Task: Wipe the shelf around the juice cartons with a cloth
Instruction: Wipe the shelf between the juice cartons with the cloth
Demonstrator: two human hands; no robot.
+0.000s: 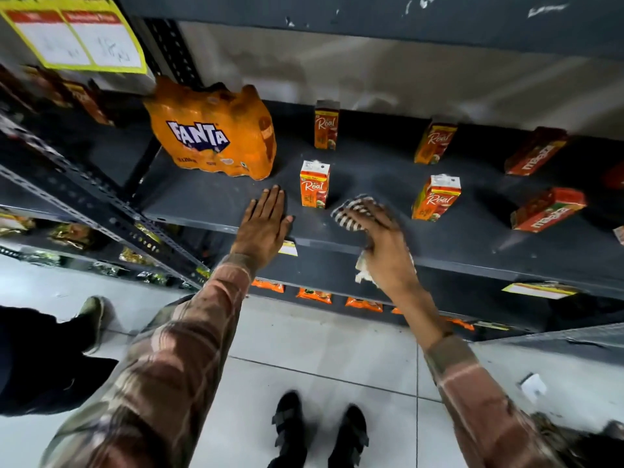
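A dark grey shelf (371, 170) carries several orange Real juice cartons: a front left carton (314, 184), a front right carton (435, 197) and two further back. My right hand (381, 246) presses a checked cloth (354, 211) on the shelf's front, between the two front cartons; the hand is blurred. My left hand (263, 224) lies flat, fingers apart, on the shelf's front edge just left of the front left carton, holding nothing.
A shrink-wrapped Fanta pack (212, 133) stands at the shelf's left. Red Maaza cartons (547, 209) lie at the right. Lower shelves hold orange packets (314, 295). Another person's leg and shoe (91, 319) are at the left on the tiled floor.
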